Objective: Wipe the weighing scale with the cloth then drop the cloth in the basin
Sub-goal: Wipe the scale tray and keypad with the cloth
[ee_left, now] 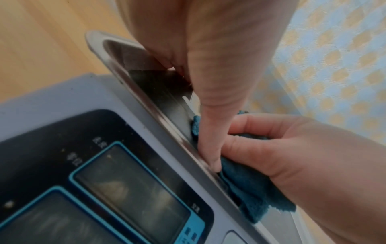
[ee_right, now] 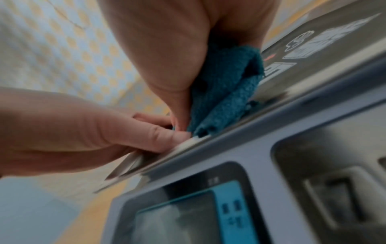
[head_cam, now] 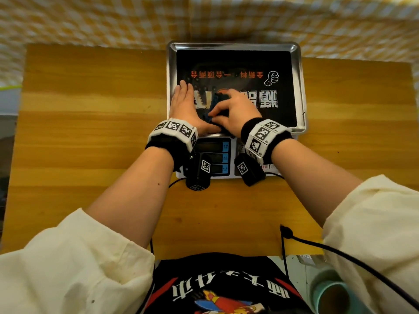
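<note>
The weighing scale sits mid-table, its steel tray (head_cam: 299,87) lined with a black printed sheet and its display panel (head_cam: 213,155) facing me. My right hand (head_cam: 235,109) grips a bunched blue cloth (head_cam: 209,113) against the tray's near middle. In the right wrist view the cloth (ee_right: 225,92) pokes out under my right hand (ee_right: 167,49) onto the tray's front rim. My left hand (head_cam: 183,103) lies flat on the tray's left side with straight fingers. Its thumb reaches the front rim beside the cloth (ee_left: 250,189), close to my right hand (ee_left: 292,148).
The wooden table (head_cam: 90,132) stretches bare to either side of the scale. A yellow checked cloth (head_cam: 226,17) hangs behind it. A teal-rimmed round container (head_cam: 328,291) shows low at the right, partly under my right sleeve. Black cables (head_cam: 340,252) trail across my lap.
</note>
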